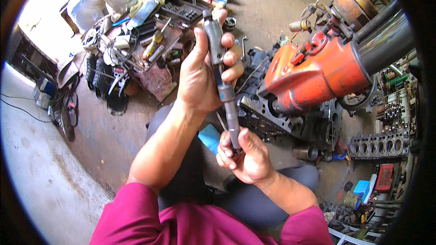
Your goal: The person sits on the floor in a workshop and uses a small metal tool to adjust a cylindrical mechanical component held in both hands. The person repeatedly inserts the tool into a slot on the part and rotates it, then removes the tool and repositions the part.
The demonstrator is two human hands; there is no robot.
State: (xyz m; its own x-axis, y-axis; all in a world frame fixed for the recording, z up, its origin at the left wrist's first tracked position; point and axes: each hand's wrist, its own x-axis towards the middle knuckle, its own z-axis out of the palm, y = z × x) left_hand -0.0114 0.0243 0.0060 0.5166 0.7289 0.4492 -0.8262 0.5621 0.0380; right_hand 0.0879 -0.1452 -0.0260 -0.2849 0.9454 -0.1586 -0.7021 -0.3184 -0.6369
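A long, stepped grey metal shaft (226,93) with a blue mark near its middle is held up in front of me, tilted slightly. My left hand (196,79) is closed round its thicker upper part, the thumb along one side and the fingers curled on the other. Down at the narrow lower end, my right hand (252,158) pinches the shaft between thumb and fingers. Beyond the shaft to the right stands an orange-red machine (318,77) with a thick black column, set over an engine block (268,113).
At the upper left lies a pile of tools with a dark tray (184,11) and a yellow-handled screwdriver (155,43). A blue cloth or paper (209,138) is by my knees. A metal sleeve (305,153) and a cylinder head (379,145) lie at right, near a red crate (385,177).
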